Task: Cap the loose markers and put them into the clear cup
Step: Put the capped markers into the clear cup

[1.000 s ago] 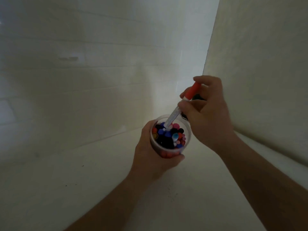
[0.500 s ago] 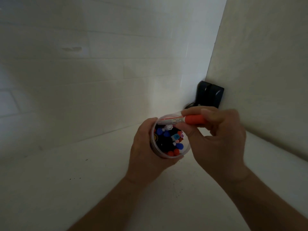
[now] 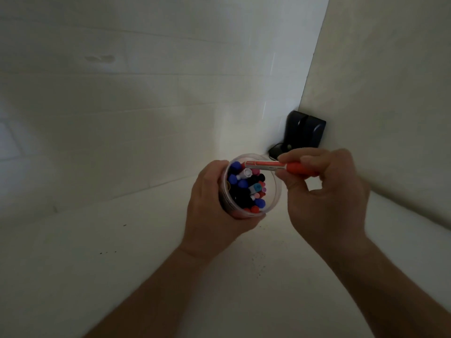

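- Left hand [image 3: 214, 211] wraps its fingers round the clear cup [image 3: 274, 198] from the left side, holding it above the white tabletop [image 3: 122, 264]
- Cup is crammed with capped markers [image 3: 246, 189] standing on end: blue, red, pink, black and one teal tip showing
- Right hand [image 3: 327, 198] pinches an orange marker [image 3: 280, 166] by its capped end between thumb and fingers [image 3: 292, 156]
- That marker lies nearly level, its white barrel reaching across the cup's far rim, above the other markers
- A dark device [image 3: 305, 132] sits in the corner where the two pale walls meet, behind the right hand
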{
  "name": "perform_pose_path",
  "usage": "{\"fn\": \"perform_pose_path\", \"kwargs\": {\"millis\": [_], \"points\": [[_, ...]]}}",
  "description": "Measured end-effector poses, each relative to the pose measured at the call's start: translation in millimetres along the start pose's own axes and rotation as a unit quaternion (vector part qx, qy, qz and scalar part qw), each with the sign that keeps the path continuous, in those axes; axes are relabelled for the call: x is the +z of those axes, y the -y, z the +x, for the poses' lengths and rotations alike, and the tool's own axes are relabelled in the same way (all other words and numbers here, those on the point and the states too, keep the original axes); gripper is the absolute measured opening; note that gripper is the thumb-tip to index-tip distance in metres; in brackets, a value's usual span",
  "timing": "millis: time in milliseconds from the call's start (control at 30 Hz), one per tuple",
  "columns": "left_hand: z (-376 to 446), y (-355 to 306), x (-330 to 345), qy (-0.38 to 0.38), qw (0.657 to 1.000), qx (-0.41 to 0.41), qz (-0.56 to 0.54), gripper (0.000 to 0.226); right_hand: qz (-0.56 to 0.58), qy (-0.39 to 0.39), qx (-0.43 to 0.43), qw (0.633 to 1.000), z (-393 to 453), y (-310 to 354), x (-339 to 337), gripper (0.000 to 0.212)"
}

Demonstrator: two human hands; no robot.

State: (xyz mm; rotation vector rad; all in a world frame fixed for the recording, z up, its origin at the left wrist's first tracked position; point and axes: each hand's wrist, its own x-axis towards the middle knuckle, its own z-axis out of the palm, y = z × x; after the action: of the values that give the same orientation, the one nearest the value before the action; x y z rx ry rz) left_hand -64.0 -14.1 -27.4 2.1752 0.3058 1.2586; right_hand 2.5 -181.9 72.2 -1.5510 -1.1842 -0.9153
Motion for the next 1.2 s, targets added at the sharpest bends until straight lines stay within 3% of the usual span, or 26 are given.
{"fn": "perform_pose_path", "kwargs": {"millis": [233, 400, 533, 800, 900, 1000, 1067, 1200], "points": [[-3, -4, -3, 0.013, 1.000, -0.012, -0.022, 0.108, 0.045, 0.012, 0.037, 0.998, 1, 10, -3, 0.049], [-7, -7, 0, 0.037, 0.999, -0.003, -0.036, 0.111, 0.032, 0.046, 0.002, 0.998, 2, 10, -12, 0.051], [-4, -8, -3, 0.032, 0.999, -0.001, -0.005, 0.112, 0.179, 0.018, 0.082, 0.980, 17, 8, -35, 0.070], [-5, -6, 3, 0.038, 0.999, 0.021, -0.003, 0.111, 0.036, 0.226, 0.090, 0.969, 17, 12, -41, 0.047], [-7, -1, 12, 0.068, 0.997, 0.028, 0.016, 0.106, 0.007, 0.263, 0.054, 0.963, 14, 11, -39, 0.039], [-9, 1, 16, 0.041, 0.997, 0.049, 0.041, 0.109, -0.026, 0.287, 0.028, 0.957, 10, 8, -34, 0.031], [-8, 2, 15, 0.043, 0.997, 0.055, 0.037, 0.108, -0.017, 0.285, 0.055, 0.957, 8, 8, -33, 0.034], [-7, 10, 15, 0.065, 0.997, 0.023, 0.042, 0.116, 0.028, 0.192, 0.079, 0.978, 1, 14, -31, 0.045]]}}
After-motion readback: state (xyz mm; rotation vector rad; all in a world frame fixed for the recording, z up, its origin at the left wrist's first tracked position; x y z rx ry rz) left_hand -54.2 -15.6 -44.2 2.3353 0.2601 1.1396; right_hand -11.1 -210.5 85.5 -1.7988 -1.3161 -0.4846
